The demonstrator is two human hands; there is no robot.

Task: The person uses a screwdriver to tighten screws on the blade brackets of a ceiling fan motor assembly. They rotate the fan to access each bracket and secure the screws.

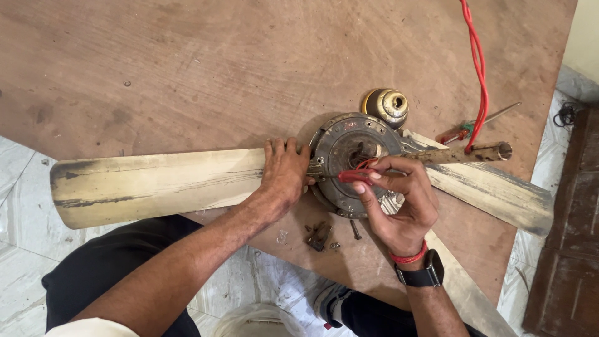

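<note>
Item: old ceiling fan, laid flat on a brown board [187, 68], under dismantling.

Motor [352, 162]: round, rusty, near the board's front edge, face up. Its cover looks to be off already, since the inner plate and red wires [365, 163] are exposed; I judge the opening-up well begun, not finished.

Blades: left blade [156, 184] is attached and juts past the board's edge; right blade [493, 190] runs off to the right; a third shows only partly below the right forearm.

Left hand [284, 171]: palm down, fingers together, pressed on the blade root against the motor's rim, bracing it.

Right hand [399, 200]: fingers pinched shut on a red-handled screwdriver [352, 176], its shaft lying across the motor towards the left hand. Which screw the tip meets I cannot tell.

Loose parts: dark screws and small bits [321, 236] on the board just below the motor, which suggests some fasteners are out. A brass-coloured cup [387, 105] stands just behind the motor.

Also: downrod [474, 151] at right, red cable [477, 68] trailing over it, a second screwdriver [465, 130] near it.

Left to do, by my reckoning: blades remain on, motor body unopened further.
</note>
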